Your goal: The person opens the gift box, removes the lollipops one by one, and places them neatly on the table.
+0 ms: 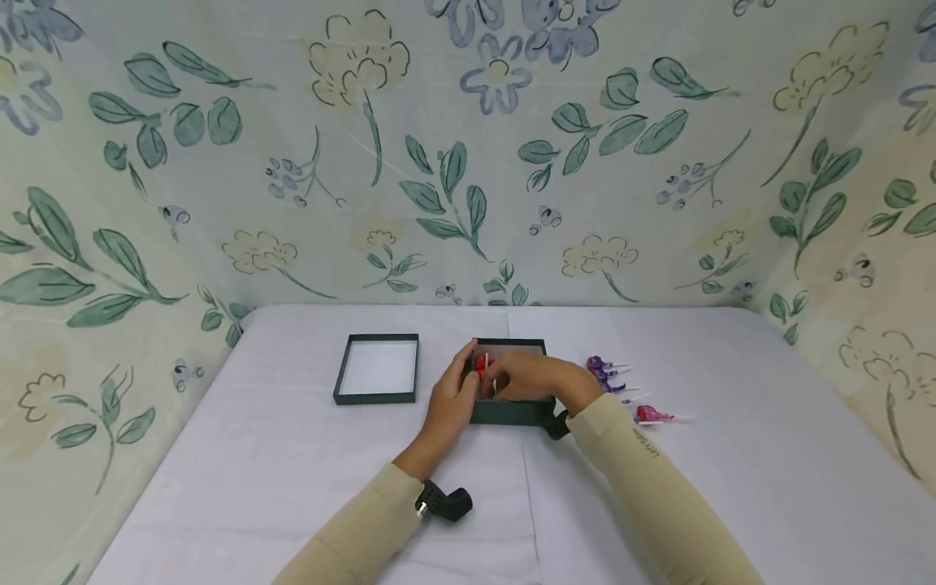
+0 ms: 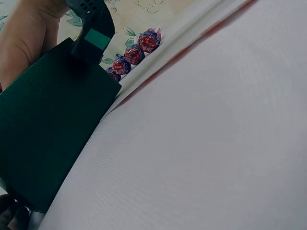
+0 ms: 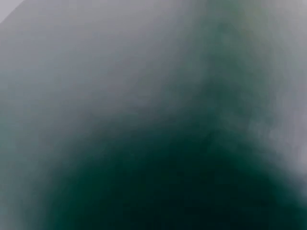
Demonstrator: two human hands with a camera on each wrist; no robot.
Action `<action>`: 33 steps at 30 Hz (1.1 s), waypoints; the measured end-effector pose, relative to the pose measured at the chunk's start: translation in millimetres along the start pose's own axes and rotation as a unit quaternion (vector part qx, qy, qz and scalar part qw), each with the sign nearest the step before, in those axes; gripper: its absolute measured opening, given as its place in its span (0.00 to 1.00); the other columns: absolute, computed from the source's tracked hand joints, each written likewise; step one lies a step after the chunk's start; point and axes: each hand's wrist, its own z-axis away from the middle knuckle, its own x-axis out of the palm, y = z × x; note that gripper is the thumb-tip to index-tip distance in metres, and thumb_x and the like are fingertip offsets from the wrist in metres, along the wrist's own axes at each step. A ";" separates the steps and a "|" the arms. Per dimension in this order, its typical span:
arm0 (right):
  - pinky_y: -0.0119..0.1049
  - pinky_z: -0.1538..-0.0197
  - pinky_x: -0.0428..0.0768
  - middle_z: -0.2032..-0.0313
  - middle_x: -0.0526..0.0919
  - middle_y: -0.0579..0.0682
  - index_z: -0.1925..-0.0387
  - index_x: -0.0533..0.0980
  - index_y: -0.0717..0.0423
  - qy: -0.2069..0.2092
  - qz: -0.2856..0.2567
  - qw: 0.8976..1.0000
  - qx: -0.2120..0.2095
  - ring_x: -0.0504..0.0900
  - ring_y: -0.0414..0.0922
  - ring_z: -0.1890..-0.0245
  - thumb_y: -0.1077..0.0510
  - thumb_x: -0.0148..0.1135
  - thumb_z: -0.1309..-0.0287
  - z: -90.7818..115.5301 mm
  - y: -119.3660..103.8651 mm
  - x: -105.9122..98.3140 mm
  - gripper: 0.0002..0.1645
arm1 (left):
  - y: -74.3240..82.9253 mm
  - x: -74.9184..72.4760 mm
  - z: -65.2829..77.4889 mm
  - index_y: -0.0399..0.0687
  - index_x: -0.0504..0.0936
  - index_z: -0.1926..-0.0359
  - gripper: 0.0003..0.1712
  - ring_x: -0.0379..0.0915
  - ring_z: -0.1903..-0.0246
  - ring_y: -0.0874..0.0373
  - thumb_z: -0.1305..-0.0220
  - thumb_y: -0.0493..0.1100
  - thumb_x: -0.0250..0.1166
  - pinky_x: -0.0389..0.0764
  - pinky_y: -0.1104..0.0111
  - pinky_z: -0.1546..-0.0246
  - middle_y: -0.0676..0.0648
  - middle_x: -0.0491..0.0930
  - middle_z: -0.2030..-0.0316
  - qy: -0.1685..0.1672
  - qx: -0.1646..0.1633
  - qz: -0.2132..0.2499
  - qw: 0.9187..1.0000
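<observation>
In the head view, a dark green open box (image 1: pixel 512 413) stands on the table. My left hand (image 1: pixel 448 402) grips its left wall. My right hand (image 1: pixel 530 375) reaches in over the near wall with fingers curled down, beside a red-wrapped lollipop (image 1: pixel 483 362) at the box's left side. I cannot tell whether the fingertips pinch that lollipop. The left wrist view shows the outside of the box (image 2: pixel 53 124) large, with the right hand (image 2: pixel 26 43) above it. The right wrist view is a dark green and grey blur.
A square lid (image 1: pixel 376 398), dark-rimmed and white inside, lies left of the box. Several purple-wrapped lollipops (image 1: pixel 598 367) and a pink-red lollipop (image 1: pixel 651 414) lie to the right, by the right forearm. Behind the white-covered table (image 1: pixel 292 504) hangs a floral cloth (image 1: pixel 468 203).
</observation>
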 end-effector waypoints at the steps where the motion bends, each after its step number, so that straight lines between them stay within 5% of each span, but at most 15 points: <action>1: 0.32 0.66 0.77 0.71 0.81 0.41 0.64 0.84 0.48 0.001 0.003 1.000 -0.003 0.76 0.39 0.71 0.61 0.67 0.45 0.2 0.1 0.1 0.07 | -0.2 -0.1 -0.3 0.61 0.61 0.28 0.29 0.61 0.35 0.59 0.28 0.41 0.47 0.66 0.55 0.36 0.54 0.63 0.31 0.000 0.000 0.000 1.000; 23: 0.32 0.59 0.79 0.64 0.83 0.40 0.58 0.85 0.48 -0.016 0.007 0.999 -0.030 0.78 0.36 0.66 0.62 0.65 0.42 1.5 2.8 -0.6 0.11 | 0.0 1.0 0.3 0.64 0.62 0.29 0.29 0.59 0.33 0.60 0.29 0.42 0.47 0.64 0.57 0.34 0.57 0.63 0.32 0.004 -0.001 -0.015 1.000; 33: 0.35 0.66 0.78 0.71 0.82 0.44 0.58 0.83 0.49 0.013 -0.009 1.000 -0.022 0.77 0.40 0.71 0.61 0.62 0.40 10.4 -1.4 -8.5 0.10 | 1.3 0.4 -0.9 0.66 0.62 0.29 0.29 0.58 0.33 0.59 0.28 0.42 0.47 0.63 0.56 0.34 0.56 0.63 0.31 0.000 -0.009 -0.015 1.000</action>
